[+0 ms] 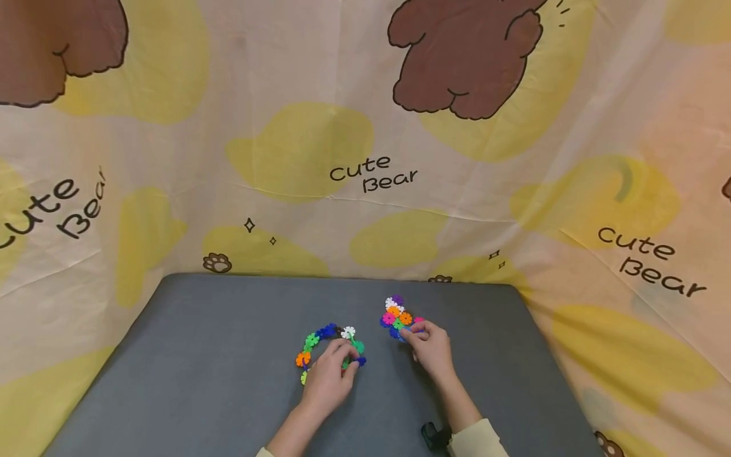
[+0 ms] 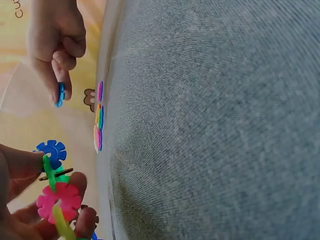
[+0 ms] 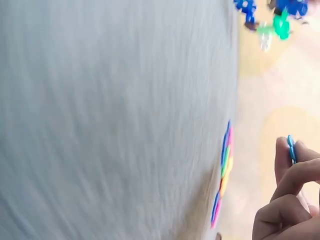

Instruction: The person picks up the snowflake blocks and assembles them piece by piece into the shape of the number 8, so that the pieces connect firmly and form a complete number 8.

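Observation:
My left hand grips a ring-like chain of interlocked plastic snowflake discs, in green, blue, white and orange. Close up in the left wrist view, its fingers hold the chain around a pink disc and a dark blue disc. To the right, my right hand pinches a single blue snowflake disc between thumb and finger, apart from the chain. Just beyond that hand, a small pile of loose snowflake discs lies on the table, in purple, white, orange, pink, green and blue.
The grey table carries all of this. A small black object shows beside the right sleeve. Behind the table's far edge hangs a curtain printed with bears and lettering.

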The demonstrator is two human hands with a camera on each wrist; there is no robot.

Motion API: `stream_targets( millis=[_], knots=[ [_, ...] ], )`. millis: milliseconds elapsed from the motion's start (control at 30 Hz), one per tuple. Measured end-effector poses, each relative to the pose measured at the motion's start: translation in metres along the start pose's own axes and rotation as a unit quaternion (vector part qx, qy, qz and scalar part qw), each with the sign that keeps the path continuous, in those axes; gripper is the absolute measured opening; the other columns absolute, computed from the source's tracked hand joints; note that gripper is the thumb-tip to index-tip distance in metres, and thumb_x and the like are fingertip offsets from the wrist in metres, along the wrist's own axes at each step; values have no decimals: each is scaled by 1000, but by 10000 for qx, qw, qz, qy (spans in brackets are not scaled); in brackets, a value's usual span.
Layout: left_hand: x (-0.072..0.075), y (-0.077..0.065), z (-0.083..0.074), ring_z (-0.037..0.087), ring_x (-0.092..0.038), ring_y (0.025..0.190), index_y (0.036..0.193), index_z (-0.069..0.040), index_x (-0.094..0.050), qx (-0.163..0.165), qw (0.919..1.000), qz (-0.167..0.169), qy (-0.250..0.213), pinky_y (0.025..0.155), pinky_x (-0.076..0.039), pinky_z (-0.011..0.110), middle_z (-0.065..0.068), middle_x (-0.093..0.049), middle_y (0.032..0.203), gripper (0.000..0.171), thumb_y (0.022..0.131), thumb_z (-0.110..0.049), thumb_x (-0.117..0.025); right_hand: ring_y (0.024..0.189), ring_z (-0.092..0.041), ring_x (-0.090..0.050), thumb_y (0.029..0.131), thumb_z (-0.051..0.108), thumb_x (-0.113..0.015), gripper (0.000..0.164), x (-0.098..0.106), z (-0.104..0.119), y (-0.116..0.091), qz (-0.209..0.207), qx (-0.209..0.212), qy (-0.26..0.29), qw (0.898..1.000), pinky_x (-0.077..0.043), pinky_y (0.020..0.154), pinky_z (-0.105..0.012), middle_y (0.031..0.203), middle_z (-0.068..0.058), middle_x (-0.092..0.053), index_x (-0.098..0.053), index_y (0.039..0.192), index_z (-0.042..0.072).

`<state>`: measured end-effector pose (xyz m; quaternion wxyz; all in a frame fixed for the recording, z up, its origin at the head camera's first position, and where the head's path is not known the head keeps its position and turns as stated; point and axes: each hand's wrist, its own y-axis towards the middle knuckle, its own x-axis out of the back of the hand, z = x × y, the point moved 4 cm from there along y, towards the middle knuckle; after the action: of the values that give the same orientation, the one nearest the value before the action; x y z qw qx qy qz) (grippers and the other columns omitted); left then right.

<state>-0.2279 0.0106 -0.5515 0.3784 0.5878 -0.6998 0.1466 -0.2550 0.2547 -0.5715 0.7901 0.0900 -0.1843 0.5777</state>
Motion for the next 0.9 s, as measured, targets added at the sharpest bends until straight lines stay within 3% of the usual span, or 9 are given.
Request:
stream_targets(
  millis=[233,467,833,900],
  knots=[
    [1,1,0,14,-61,83,92,-21,-67,-20,10000,-24,-31,67,-49,29,-4,-60,109,8,92,-16,-74,41,-14,-44,90,29,-78,29,-14,6,-23,149,65,317,9994,-37,41,-24,76,-15,-74,-66,101,6],
    [-2,-2,2,15,-62,94,89,-24,-68,-17,9997,-135,-220,80,-55,34,-6,-60,107,12,88,-16,-78,43,-9,-45,91,28,-76,24,-25,14,-40,326,479,589,9966,-37,42,-22,63,-9,-67,-68,98,6],
    [-2,-2,3,17,-63,93,89,-17,-72,-31,9985,-211,-499,82,-55,35,-4,-61,107,7,89,-12,-77,52,-8,-50,96,27,-70,20,-41,20,-57,838,451,341,9949,-43,49,-21,66,-5,-64,-71,102,8],
    [-2,-2,2,18,-64,94,87,-17,-73,-67,9984,-253,-509,82,-56,36,-1,-63,108,8,89,-11,-77,50,-7,-51,96,23,-71,19,-43,25,-60,819,488,411,9946,-43,48,-20,66,-10,-65,-71,102,6]
  ],
)
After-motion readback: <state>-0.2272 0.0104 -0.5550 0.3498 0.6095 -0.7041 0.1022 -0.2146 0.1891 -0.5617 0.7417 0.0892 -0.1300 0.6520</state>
